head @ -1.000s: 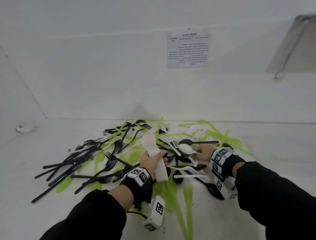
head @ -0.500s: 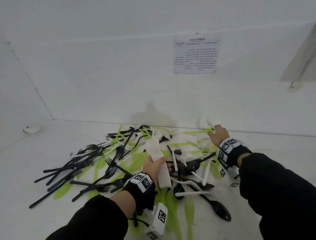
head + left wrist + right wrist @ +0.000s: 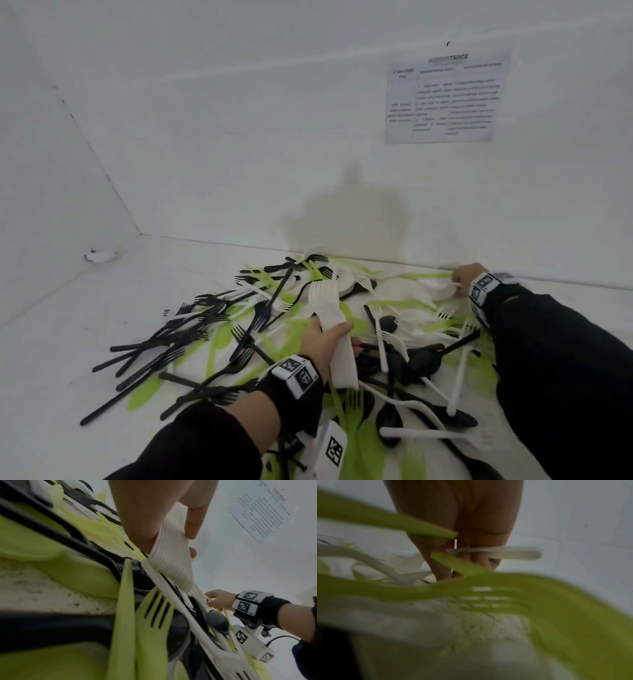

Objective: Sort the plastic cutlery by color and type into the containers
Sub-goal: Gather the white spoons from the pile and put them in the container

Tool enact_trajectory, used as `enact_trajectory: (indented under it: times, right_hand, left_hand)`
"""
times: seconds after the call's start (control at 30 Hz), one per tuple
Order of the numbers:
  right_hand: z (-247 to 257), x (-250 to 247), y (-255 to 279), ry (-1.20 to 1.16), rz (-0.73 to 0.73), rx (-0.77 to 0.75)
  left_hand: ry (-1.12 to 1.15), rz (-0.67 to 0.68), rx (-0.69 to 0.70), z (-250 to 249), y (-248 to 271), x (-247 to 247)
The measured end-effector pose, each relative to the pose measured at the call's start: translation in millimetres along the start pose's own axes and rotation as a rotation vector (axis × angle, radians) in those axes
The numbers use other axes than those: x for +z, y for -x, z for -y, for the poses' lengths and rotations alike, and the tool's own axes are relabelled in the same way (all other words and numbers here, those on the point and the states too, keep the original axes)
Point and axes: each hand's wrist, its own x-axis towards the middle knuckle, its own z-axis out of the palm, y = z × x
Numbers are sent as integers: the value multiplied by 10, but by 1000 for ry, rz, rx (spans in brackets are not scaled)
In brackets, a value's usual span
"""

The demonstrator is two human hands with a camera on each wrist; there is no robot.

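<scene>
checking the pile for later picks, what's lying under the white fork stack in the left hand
Under the white fork stack gripped by the left hand lie black spoons and green cutlery. Whatever sits directly beneath the stack is covered.

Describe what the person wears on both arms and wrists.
Both arms wear black sleeves. Each bare hand, left hand and right hand, has a black wrist strap carrying white blocks with black square-pattern markers. A white camera module with a black cable hangs below the right wrist.
</scene>
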Motion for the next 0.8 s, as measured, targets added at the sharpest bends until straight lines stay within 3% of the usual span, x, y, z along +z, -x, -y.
enact_trajectory:
  times: [0.17,0.27,0.33,0.5,0.57,0.67,0.73,0.8]
  right_hand:
    - [-16,-73,65,-164,26,42]
    - [-12,-37,130,-328,112,-9]
    - [-23,-6,98,-392,83,-21]
    - [36,-272,152,-659,-272,81]
    - [51,-473,253,-794,-451,47]
    - [102,-781,481,-791,-645,-96]
    - [184,-920,626,-708,-576,-237]
    - [310,-936,758,-579,-375,-353]
  left_hand:
    - [7,-5,4,35,-35,11]
    - [11,3,11,59,-31,21]
    - [6,-2,8,82,-28,29]
    - [14,-5,5,100,12,40]
    - [19,4,4,99,42,45]
    - [25,17,18,81,102,76]
    - [36,21,34,70,138,107]
    - [47,38,40,48,193,153]
